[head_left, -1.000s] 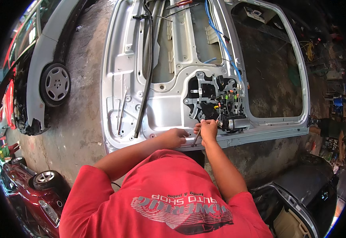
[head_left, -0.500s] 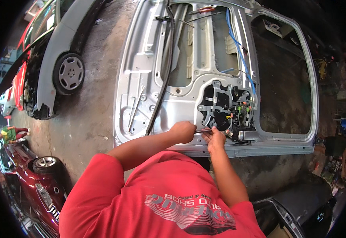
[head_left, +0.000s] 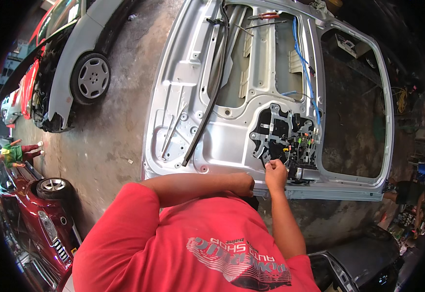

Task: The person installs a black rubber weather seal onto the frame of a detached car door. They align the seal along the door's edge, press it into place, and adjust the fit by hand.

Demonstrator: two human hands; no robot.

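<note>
A bare silver car door panel (head_left: 232, 146) lies flat before me. Set into its near right part is a black latch mechanism (head_left: 278, 124) with metal brackets and small coloured pieces. My right hand (head_left: 276, 175) is at this mechanism's near edge, thumb and fingers pinched together; what they hold, if anything, is too small to make out. Close to my body, by the panel's near edge, my left hand (head_left: 243, 184) is closed in a fist. Its contents are hidden.
Red-handled pliers (head_left: 265, 16) and thin rods lie at the panel's far end. A blue cable (head_left: 306, 63) and a black strip (head_left: 210, 104) run along it. A silver car (head_left: 83, 53) stands at left, a dark red car (head_left: 47, 219) nearer. Another person (head_left: 20, 153) is at far left.
My left hand has drawn back toward my body, and the thin tool it held no longer shows. My right hand has shifted slightly right, its fingers now pinched. The view has tilted a little.
</note>
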